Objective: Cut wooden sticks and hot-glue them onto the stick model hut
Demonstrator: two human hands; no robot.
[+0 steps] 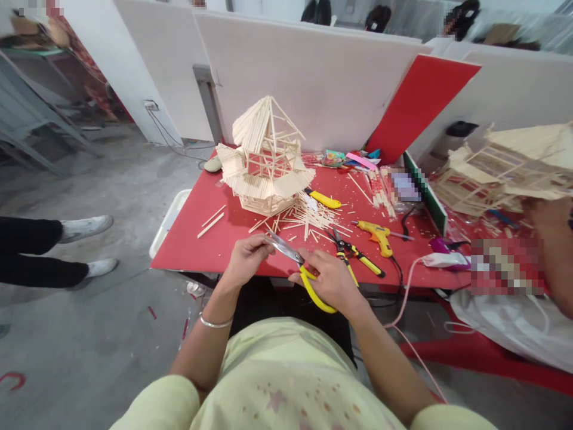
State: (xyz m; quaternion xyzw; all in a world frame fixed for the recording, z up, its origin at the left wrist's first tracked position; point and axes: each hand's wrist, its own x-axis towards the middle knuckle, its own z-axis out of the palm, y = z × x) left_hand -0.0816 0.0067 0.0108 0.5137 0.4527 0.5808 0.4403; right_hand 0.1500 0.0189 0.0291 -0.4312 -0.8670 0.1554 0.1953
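My right hand (pixel 329 276) is closed around the yellow handles of a pair of scissors (pixel 308 283), whose metal blades point up and left. Close to the blade tips, my left hand (pixel 247 255) is pinched, with thumb and fingers together; what it holds, if anything, is too small to make out. Beyond my hands a pagoda-like model (pixel 268 164) built of thin wooden sticks stands upright on the red tabletop (pixel 192 245). Its roof is covered with sticks on the left and is open framework on the right. Loose sticks (pixel 308 221) lie in a heap at its base.
To the right lie pliers (pixel 364 261), a yellow glue gun (pixel 378 237) with a cord, and a yellow utility knife (pixel 326 199). A second stick model (pixel 483 173) and another person's arm (pixel 553 251) are at far right. White partitions (pixel 304 83) stand behind the table.
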